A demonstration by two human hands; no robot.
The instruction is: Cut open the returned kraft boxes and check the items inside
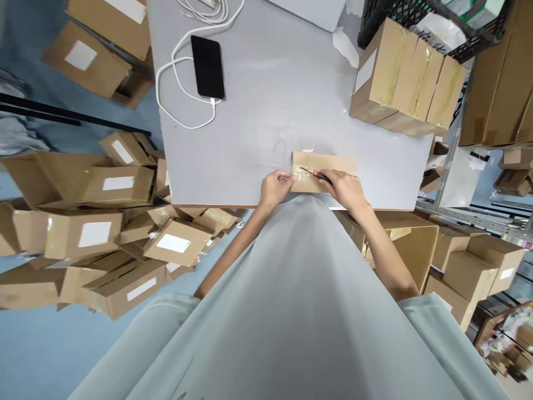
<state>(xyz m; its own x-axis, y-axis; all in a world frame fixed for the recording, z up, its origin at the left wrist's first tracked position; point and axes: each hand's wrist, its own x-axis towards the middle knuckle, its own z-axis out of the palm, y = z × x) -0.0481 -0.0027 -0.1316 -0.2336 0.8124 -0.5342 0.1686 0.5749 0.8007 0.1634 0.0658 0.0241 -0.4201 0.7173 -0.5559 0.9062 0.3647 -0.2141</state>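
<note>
A small flat cardboard box (306, 185) lies at the table's front edge, close to my body, with shiny clear tape across its left part. My left hand (275, 189) is closed at the box's left end, thumb and fingertips pinched on its edge. In my right hand (346, 189) is a slim hand tool (320, 176) with a red and black handle. Its thin metal tip points left and rests on or just above the tape; the exact kind of tool is unclear. My right fingers cover part of the box's right side.
A black phone (208, 68) with a white cable (175, 61) lies on the grey table (266, 100). Taped cartons (400, 83) stand at the back right beside a black crate (478, 44). Many open boxes (100, 233) fill the floor at left; more boxes (470, 272) are stacked at right.
</note>
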